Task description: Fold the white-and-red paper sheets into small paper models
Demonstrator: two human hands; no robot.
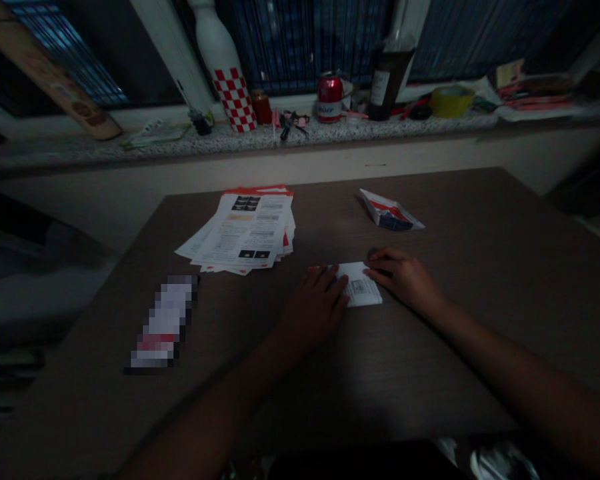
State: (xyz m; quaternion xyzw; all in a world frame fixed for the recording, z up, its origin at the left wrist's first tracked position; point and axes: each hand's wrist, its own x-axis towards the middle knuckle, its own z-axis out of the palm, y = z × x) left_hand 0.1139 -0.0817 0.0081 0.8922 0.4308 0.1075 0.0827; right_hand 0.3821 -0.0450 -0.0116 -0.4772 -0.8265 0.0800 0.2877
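A folded sheet of white printed paper (364, 288) lies flat on the brown table. Across its left part rests my left hand (320, 300), palm down with the fingers spread and covering that side. My right hand (403, 273) touches the paper's upper right corner; its thumb and fingers are apart, and the fingertips lie at the edge. Beyond the hands stands a folded paper boat (391, 212) in white, red and dark blue. To the left is a fanned stack of printed sheets (245, 230) with red edges showing.
A pixelated phone-shaped object (164, 323) lies on the table's left side. Along the stone windowsill (180, 143) stand a white bottle with red checks (230, 87), a red can (329, 99), a dark bottle (387, 83) and a yellow tape roll (451, 101).
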